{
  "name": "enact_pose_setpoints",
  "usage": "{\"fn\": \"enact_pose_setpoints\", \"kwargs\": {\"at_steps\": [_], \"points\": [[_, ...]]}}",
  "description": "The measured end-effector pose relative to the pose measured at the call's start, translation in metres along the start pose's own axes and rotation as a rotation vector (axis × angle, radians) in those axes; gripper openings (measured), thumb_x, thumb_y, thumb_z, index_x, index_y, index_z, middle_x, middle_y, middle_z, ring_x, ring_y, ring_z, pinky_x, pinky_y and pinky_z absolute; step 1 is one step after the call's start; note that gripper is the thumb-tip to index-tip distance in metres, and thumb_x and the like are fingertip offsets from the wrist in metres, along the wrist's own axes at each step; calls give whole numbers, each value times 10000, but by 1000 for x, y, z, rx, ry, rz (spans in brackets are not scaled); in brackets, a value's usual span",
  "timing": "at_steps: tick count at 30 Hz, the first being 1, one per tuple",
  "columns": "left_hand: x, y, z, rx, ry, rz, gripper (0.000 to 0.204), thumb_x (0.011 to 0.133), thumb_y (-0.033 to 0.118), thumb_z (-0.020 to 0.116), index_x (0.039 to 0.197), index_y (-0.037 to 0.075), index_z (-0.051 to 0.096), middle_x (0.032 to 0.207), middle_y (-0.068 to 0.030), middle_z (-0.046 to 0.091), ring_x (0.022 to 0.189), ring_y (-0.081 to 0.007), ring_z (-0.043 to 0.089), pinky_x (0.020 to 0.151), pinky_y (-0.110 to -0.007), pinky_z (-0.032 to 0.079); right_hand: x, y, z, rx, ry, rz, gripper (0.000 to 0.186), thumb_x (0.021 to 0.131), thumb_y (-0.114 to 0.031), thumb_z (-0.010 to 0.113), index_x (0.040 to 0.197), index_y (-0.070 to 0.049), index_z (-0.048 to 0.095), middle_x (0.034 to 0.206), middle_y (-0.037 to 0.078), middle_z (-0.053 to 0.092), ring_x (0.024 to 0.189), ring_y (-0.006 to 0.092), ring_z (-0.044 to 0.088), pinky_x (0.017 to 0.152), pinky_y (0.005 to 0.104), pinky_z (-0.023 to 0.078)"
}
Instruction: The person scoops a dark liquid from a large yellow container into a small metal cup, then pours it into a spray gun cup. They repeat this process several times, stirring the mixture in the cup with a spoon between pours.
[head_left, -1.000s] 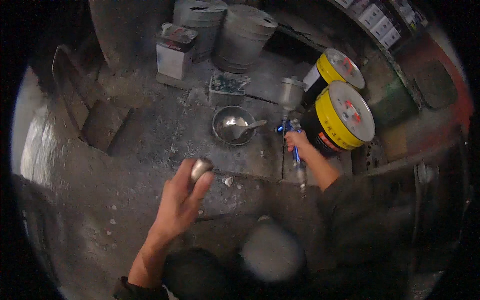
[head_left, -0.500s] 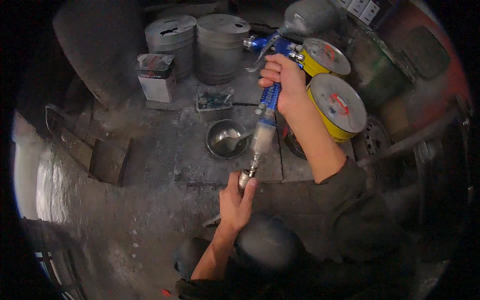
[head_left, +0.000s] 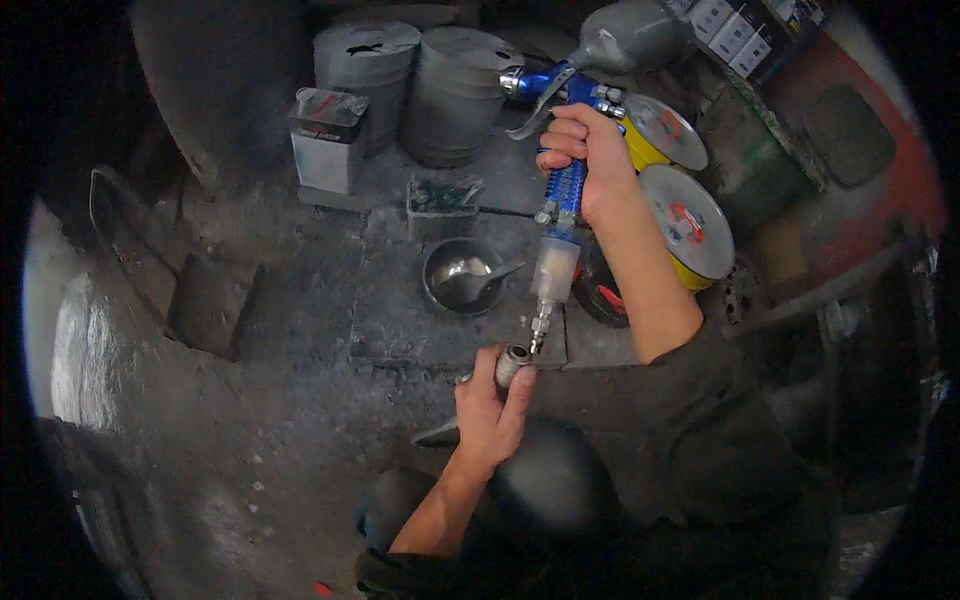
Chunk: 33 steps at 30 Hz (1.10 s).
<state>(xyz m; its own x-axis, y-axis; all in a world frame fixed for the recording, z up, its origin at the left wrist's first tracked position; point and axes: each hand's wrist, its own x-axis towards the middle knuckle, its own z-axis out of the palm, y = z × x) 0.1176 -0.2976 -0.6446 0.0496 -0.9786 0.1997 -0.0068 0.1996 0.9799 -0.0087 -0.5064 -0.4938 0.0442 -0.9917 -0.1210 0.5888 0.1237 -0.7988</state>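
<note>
My right hand (head_left: 590, 165) is closed round the blue handle of a spray gun (head_left: 566, 188), which has a grey cup (head_left: 632, 40) at its top. Below the handle hangs a clear filter (head_left: 556, 268) ending in a metal plug (head_left: 540, 332). In my left hand (head_left: 488, 415) is a metal hose coupler (head_left: 513, 370), held between thumb and fingers with its round mouth facing up. The plug's tip sits just beside that mouth, apart from it as far as I can see. A hose behind the coupler is mostly hidden by my hand.
On the floor slab stands a metal bowl (head_left: 431, 289) with a spatula-like tool (head_left: 490, 280). Behind are a plastic tub (head_left: 440, 222), a rectangular can (head_left: 328, 160), two grey buckets (head_left: 450, 120) and yellow cans (head_left: 690, 225). A long-handled dustpan (head_left: 210, 310) lies left.
Coupler and plug, lined up and touching or nearly so before, now show a small gap with the coupler's mouth visible. Both hands have shifted slightly right in the picture.
</note>
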Motion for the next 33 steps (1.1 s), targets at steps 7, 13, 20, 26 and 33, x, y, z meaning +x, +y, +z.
{"fn": "enact_pose_setpoints", "kwargs": {"at_steps": [7,13,20,26,33], "points": [[-7,-11,13,101,-14,-60,374,954,374,591,1104,34,544,642,-135,629,595,-329,656,571,-398,488,-3,7,-11,-93,-27,-151,277,855,-42,581,663,-148,413,557,-73,332,444,61,315,454,259,313],[-6,-14,18,122,73,-36,410,963,425,555,1101,39,539,667,-179,629,641,-412,640,590,-452,486,-21,7,4,-188,5,-245,323,863,-53,580,643,-169,373,549,-83,313,449,47,305,467,245,292],[-6,-13,22,120,19,-116,409,964,427,556,1084,37,544,671,-174,628,646,-414,638,586,-463,474,-21,8,10,-184,-1,-252,316,862,-50,577,648,-167,376,549,-83,317,454,48,314,471,242,293],[-5,-3,25,-9,139,-103,406,969,418,553,1080,27,549,667,-170,631,641,-389,652,583,-453,476,-12,2,-8,-56,-68,-229,301,862,-54,561,649,-166,381,561,-72,320,468,62,319,490,258,306],[0,0,23,74,69,-112,396,972,410,542,1039,19,543,661,-194,634,631,-430,629,583,-490,475,-6,9,-18,-86,-69,-154,302,865,-56,557,654,-168,373,564,-69,323,465,64,318,476,254,293]]}}
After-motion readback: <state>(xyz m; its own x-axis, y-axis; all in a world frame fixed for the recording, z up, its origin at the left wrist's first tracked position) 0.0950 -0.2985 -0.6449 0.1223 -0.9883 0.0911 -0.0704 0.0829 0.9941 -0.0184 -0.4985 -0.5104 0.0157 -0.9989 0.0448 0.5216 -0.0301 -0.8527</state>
